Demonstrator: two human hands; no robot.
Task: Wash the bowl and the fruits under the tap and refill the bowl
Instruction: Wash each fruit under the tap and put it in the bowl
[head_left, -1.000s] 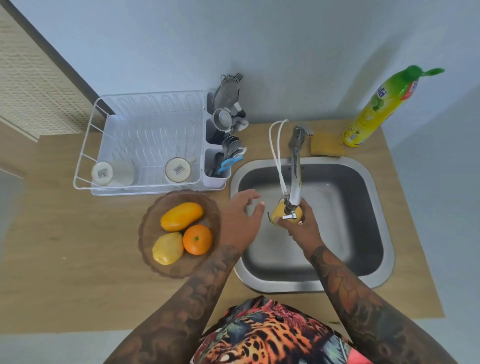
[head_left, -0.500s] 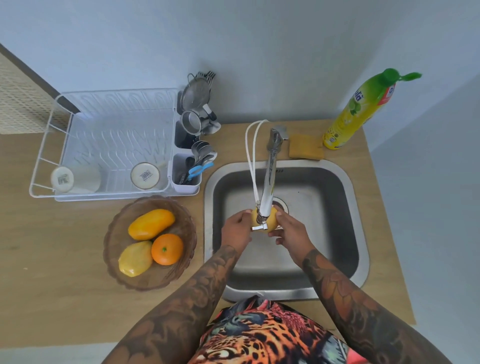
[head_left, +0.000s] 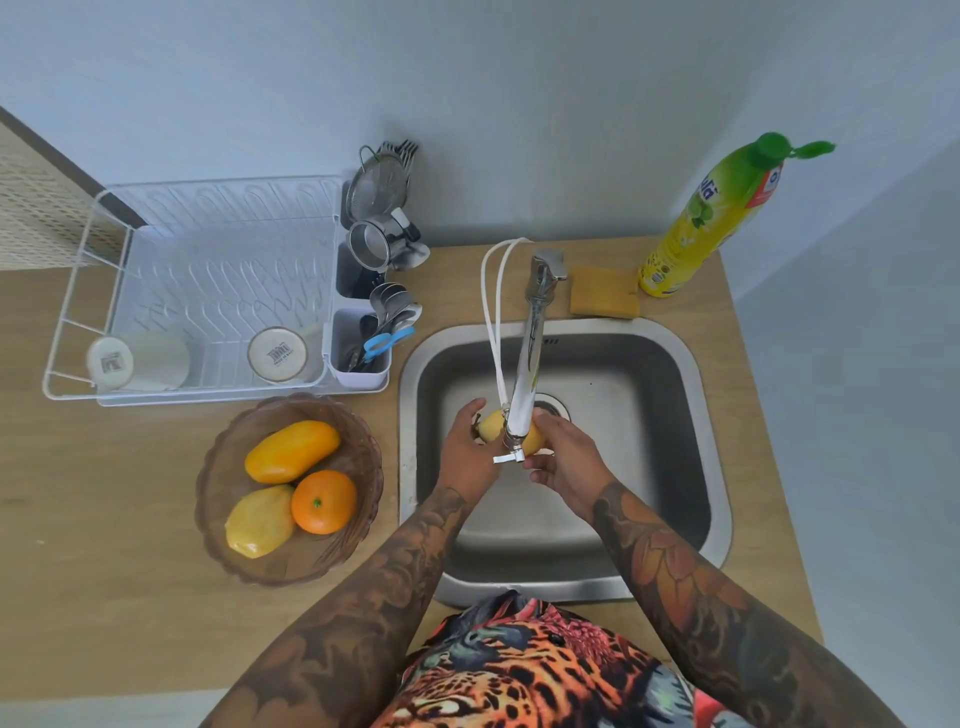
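A: Hands? Left hand (head_left: 467, 452) and right hand (head_left: 563, 462) both curled round one small yellow smooth-skinned fruit (head_left: 491, 423), held between them over the square stainless-steel sink (head_left: 696, 415), directly beneath the chrome tap spout (head_left: 524, 395). Spout hides fruit's middle

B: Water running? Cannot tell

A: Long axis of fruit roughly left-right, one end in each palm. Rest of load: ribbed brown translucent plastic bowl (head_left: 228, 467) on the wooden counter (head_left: 104, 519), just left of sink. Holds elongated orange mango (head_left: 291, 451), round orange (head_left: 323, 501), yellow pear-shaped fruit (head_left: 260, 521), all touching

B: Nearer hand? Left, bowl lying on its side. Likely the reaching hand once this fruit needs parking

A: Risk: wet waxy skin, slippery. Bowl itself apparently unwashed
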